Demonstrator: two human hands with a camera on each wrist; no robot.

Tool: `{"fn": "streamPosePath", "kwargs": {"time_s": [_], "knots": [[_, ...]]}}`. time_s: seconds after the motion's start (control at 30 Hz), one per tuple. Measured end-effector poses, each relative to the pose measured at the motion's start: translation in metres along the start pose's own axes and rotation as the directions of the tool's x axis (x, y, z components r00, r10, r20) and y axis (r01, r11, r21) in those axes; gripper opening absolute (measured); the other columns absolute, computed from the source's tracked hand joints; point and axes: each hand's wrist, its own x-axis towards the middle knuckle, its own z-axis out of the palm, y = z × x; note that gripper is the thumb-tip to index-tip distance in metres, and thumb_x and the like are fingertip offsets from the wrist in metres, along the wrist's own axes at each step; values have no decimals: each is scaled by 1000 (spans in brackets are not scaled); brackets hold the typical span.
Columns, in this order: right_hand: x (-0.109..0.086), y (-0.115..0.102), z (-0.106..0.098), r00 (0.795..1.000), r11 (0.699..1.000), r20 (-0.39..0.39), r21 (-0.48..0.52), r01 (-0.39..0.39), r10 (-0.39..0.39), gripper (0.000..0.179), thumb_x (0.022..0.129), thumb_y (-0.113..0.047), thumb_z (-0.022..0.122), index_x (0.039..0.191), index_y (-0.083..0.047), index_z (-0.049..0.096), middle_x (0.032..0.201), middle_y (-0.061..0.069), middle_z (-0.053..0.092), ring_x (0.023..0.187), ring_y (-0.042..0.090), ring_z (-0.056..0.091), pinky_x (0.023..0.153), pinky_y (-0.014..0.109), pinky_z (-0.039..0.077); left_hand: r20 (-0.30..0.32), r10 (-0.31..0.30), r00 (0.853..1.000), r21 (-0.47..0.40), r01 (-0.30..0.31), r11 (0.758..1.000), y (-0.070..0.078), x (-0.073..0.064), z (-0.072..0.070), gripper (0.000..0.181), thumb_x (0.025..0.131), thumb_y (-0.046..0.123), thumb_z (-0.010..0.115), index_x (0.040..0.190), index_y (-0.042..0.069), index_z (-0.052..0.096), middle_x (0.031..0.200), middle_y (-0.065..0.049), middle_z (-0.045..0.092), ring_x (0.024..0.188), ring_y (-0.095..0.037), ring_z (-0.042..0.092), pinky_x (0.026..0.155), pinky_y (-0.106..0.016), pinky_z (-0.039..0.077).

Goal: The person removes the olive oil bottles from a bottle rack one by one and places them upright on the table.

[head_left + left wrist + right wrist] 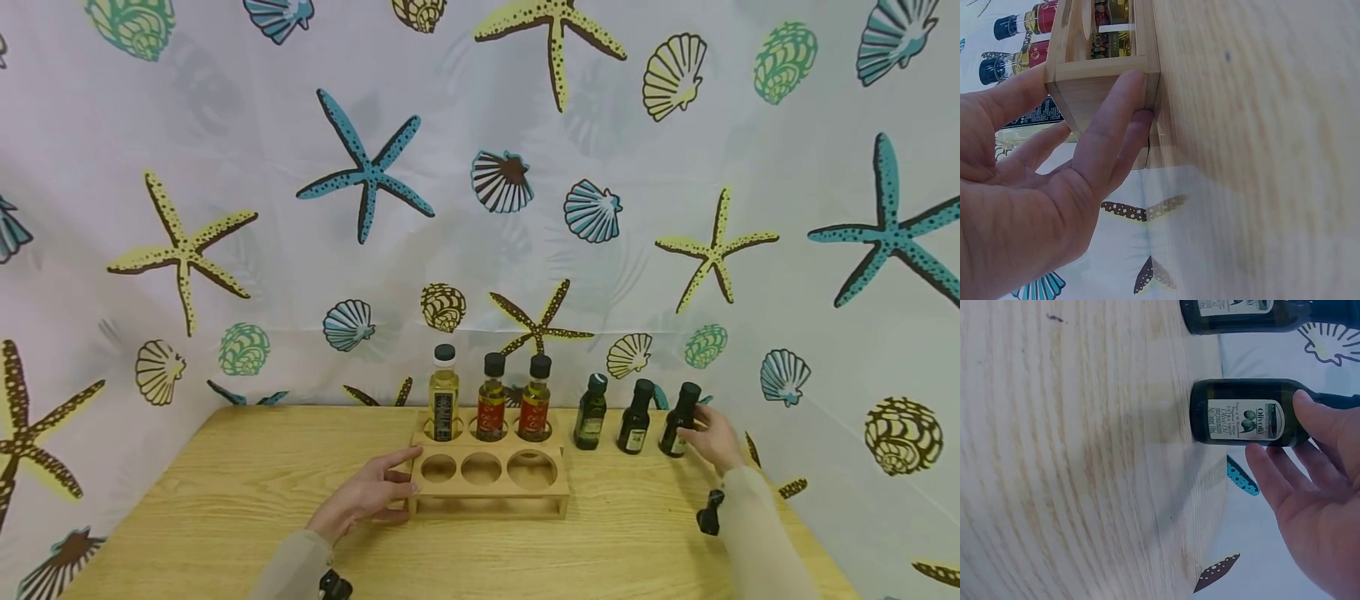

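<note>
A two-tier wooden bottle rack stands on the table. My left hand touches its left end with fairly straight fingers; in the left wrist view the fingertips lie against the end panel. Far right, my right hand holds a small dark olive oil bottle, upright on the table. The right wrist view shows the thumb on the bottle's label side and the other fingers at its side and partly behind it. Another dark bottle and a green bottle stand to its left.
The rack's back row holds a pale oil bottle and two red-labelled bottles, including the middle one. The front row has three round holes. A patterned cloth hangs behind the wooden table.
</note>
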Motion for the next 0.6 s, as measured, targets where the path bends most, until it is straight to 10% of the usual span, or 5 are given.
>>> {"fn": "streamPosePath", "kwargs": {"time_s": [0.6], "knots": [[-19,0,-1,997,982,-74,186,-22,37,49,99,-22,60,137,6,48,132,28,54,120,41,55,94,44,54,-13,-7,1000,11,8,1000,0,-1,0,65,94,6,64,153,17,38,139,-32,46,117,-36,59,80,-47,59]]}}
